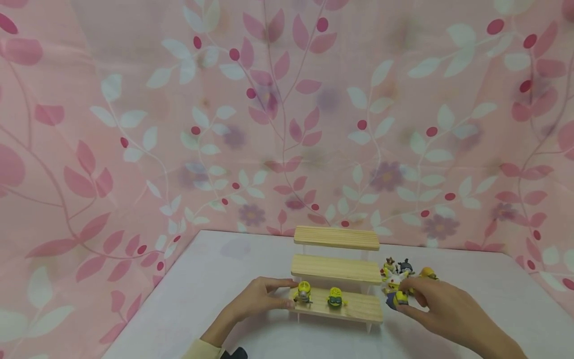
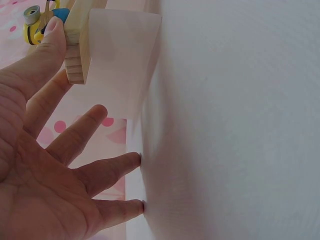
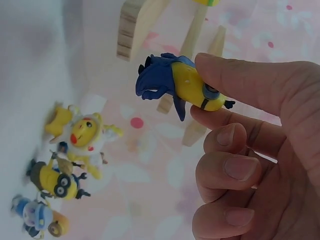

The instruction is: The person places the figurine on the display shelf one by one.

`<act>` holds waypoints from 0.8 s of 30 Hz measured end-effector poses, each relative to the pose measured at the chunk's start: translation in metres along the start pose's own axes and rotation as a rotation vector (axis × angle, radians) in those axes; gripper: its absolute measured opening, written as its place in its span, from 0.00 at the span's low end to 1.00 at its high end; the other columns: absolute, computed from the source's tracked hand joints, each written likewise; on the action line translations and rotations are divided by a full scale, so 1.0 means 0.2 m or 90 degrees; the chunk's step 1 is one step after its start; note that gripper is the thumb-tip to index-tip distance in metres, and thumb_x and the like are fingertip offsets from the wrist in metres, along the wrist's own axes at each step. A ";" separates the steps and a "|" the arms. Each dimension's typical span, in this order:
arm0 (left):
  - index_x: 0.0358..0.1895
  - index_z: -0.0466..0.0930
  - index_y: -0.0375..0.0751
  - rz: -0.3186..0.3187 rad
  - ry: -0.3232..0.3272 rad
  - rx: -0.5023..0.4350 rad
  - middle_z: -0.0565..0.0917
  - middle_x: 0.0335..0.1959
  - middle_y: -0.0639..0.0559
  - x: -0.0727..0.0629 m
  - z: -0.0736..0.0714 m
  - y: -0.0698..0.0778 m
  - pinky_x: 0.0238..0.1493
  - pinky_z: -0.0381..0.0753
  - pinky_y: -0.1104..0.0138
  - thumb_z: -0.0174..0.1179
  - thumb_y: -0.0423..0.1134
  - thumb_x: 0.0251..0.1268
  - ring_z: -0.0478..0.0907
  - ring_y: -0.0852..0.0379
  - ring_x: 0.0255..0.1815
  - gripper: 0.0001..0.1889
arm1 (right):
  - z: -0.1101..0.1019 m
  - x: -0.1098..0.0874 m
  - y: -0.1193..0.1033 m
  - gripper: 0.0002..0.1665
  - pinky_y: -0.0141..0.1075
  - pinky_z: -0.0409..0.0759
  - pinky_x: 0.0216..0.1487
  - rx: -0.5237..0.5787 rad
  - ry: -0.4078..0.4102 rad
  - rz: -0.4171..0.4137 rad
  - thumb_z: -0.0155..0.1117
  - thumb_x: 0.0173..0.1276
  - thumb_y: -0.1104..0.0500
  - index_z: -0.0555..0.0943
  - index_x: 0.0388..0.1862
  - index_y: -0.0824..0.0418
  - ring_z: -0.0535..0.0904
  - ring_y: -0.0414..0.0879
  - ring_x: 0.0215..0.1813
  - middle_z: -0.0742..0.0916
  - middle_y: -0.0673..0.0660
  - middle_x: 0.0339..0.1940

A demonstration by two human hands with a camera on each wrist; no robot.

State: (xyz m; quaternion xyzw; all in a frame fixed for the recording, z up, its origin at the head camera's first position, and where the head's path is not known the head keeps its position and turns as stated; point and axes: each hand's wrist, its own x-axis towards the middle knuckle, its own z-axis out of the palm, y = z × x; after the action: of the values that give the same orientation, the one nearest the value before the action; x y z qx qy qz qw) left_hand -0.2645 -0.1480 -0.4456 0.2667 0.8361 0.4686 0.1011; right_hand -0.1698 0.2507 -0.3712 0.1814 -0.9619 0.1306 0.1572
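Note:
My right hand [image 1: 453,309] pinches a yellow-and-blue minion figure [image 3: 187,82] between thumb and index finger, its blue part pointing away from the palm. It is held in the air just right of the bottom tier of a three-tier wooden display shelf [image 1: 354,310]. At the left end of that tier, my left hand [image 1: 260,300] grips the board between thumb and index finger; its other fingers spread out below, two tips at the tabletop. On the bottom tier stand two minion figures, one with a silvery front [image 1: 304,293] close to my left thumb, and another [image 1: 335,297] near the middle.
Several small figures stand on the white tabletop [image 1: 242,259] right of the shelf, among them a yellow one in a white costume [image 3: 87,135] and a goggled minion [image 3: 60,185]. The upper two tiers [image 1: 336,237] hold no figures. Pink floral cloth [image 1: 287,124] hangs behind.

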 end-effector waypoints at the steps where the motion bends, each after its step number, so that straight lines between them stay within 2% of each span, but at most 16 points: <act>1: 0.56 0.84 0.61 -0.001 0.001 -0.001 0.82 0.57 0.62 0.00 0.00 0.00 0.67 0.68 0.47 0.73 0.50 0.56 0.72 0.52 0.66 0.22 | 0.00 0.01 -0.01 0.18 0.28 0.56 0.20 0.000 0.006 -0.006 0.77 0.52 0.41 0.81 0.39 0.40 0.57 0.30 0.22 0.65 0.36 0.21; 5: 0.56 0.84 0.61 -0.002 -0.001 -0.009 0.82 0.57 0.61 0.00 0.00 0.00 0.68 0.67 0.47 0.73 0.50 0.56 0.72 0.52 0.67 0.22 | 0.01 0.03 -0.04 0.18 0.27 0.56 0.20 0.010 0.023 -0.033 0.79 0.52 0.43 0.81 0.39 0.41 0.56 0.29 0.22 0.65 0.35 0.20; 10: 0.56 0.84 0.60 0.000 -0.006 -0.029 0.82 0.58 0.61 -0.01 0.00 0.00 0.68 0.66 0.48 0.73 0.49 0.56 0.71 0.52 0.67 0.22 | 0.03 0.05 -0.08 0.17 0.26 0.55 0.19 0.030 0.004 -0.054 0.78 0.54 0.44 0.80 0.40 0.40 0.56 0.29 0.21 0.66 0.36 0.20; 14: 0.56 0.84 0.60 0.002 -0.006 -0.035 0.82 0.58 0.61 -0.01 0.00 0.00 0.69 0.66 0.48 0.73 0.48 0.56 0.71 0.53 0.67 0.22 | 0.05 0.08 -0.10 0.17 0.26 0.55 0.19 0.038 0.009 -0.079 0.77 0.55 0.44 0.81 0.41 0.43 0.56 0.29 0.21 0.66 0.36 0.21; 24: 0.56 0.84 0.61 0.000 -0.005 -0.021 0.82 0.58 0.61 0.00 0.00 0.00 0.68 0.67 0.48 0.73 0.49 0.56 0.71 0.52 0.67 0.21 | 0.10 0.13 -0.13 0.17 0.26 0.54 0.19 0.073 -0.029 -0.080 0.75 0.58 0.42 0.81 0.42 0.45 0.56 0.29 0.21 0.66 0.37 0.20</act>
State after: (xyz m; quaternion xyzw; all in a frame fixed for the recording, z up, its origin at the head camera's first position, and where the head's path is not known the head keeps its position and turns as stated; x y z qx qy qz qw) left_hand -0.2642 -0.1484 -0.4458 0.2668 0.8278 0.4813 0.1091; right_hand -0.1870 0.2127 -0.3751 0.2530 -0.9429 0.1715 0.1325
